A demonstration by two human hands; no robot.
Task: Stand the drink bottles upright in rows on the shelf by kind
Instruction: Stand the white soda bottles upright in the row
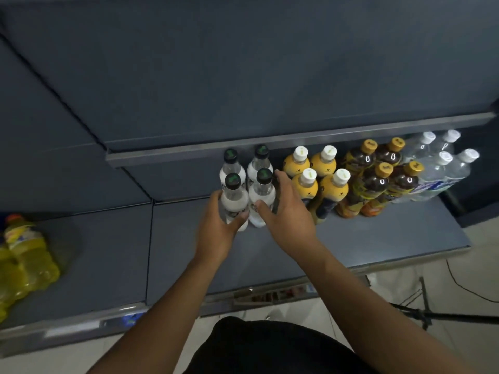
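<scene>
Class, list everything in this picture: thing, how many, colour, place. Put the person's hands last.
black-capped bottles: four, clear-white, upright, row's left end
white-capped bottles: four, yellow, right of those
gold-capped bottles: four, dark brown, further right
water bottles: four, clear, right end
lying bottles: count unclear, yellow, far left
shelf: one, grey-blue, beneath all bottles
stand: one, black, floor at lower right
left hand: one, gripping front-left black-capped bottle
right hand: one, holding front-right black-capped bottle

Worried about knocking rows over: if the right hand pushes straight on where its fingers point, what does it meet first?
Likely the rear black-capped bottle, just past the right hand; depth is unclear, so it might slip beside the yellow bottles.
</scene>
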